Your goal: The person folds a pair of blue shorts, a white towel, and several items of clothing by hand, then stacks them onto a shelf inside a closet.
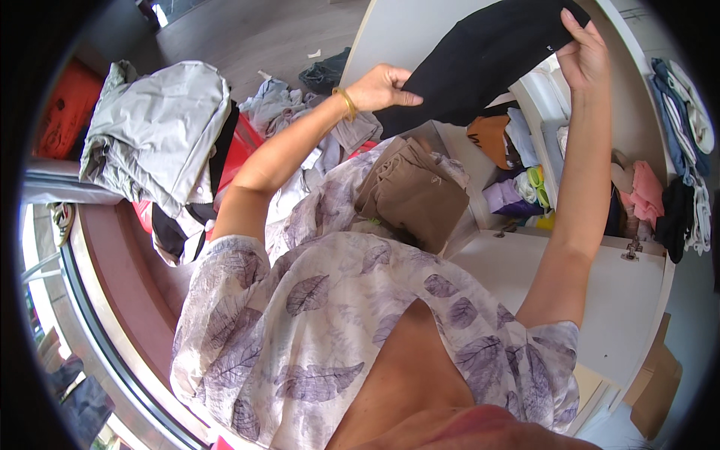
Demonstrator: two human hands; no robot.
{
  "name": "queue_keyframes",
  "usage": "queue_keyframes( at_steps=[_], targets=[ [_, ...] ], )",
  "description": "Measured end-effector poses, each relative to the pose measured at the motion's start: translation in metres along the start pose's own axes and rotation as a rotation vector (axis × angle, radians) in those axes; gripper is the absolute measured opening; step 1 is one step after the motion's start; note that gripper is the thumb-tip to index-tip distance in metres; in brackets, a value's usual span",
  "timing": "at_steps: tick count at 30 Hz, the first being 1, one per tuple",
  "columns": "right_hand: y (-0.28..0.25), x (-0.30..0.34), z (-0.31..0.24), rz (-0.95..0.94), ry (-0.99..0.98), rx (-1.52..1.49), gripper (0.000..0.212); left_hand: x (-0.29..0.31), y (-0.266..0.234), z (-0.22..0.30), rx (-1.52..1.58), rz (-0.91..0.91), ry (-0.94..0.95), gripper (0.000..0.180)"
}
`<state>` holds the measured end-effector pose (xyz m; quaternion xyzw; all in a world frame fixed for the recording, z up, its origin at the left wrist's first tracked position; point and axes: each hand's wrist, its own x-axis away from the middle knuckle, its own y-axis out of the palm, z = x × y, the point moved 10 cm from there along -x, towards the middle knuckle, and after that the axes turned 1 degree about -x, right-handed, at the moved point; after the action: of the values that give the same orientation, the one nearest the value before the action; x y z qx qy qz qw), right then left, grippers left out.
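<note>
A long piece of black clothing is stretched out in the air in front of me; its exact kind does not show. My right hand is raised at the upper right, closed on one end, with the thumb over the cloth. My left hand pinches the cloth's left edge, its fingertips partly behind the fabric. Below the black cloth, folded brown clothing rests in a stack against my lap.
An open white cabinet at the right holds an orange-brown garment and pink cloth. More clothes hang over its far right edge. A grey garment tops a pile at the left. Loose clothes lie beyond my left arm.
</note>
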<state>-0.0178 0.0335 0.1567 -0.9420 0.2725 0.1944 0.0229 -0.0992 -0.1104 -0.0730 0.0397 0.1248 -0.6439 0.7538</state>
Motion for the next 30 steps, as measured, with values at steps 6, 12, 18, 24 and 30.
queue_keyframes(
  at_steps=[6,12,18,24,30],
  targets=[
    [-0.011,0.001,-0.012,0.0,-0.013,0.009,0.025,-0.01,-0.017,-0.044,-0.127,0.108,-0.037,0.014],
    [-0.053,0.008,-0.004,0.015,-0.025,0.042,0.027,-0.002,-0.122,-0.013,-0.013,0.508,-0.091,0.029],
    [-0.066,0.034,-0.008,0.058,-0.1,-0.126,0.027,0.027,-0.158,0.094,-0.248,0.568,0.231,0.017],
    [-0.088,0.153,0.011,0.021,0.012,-0.276,0.034,0.106,-0.08,0.154,-1.016,0.601,0.389,0.016],
    [0.028,0.285,0.062,-0.535,0.108,-0.023,0.027,0.197,-0.037,0.064,-0.602,0.563,-0.04,0.025]
  ],
)
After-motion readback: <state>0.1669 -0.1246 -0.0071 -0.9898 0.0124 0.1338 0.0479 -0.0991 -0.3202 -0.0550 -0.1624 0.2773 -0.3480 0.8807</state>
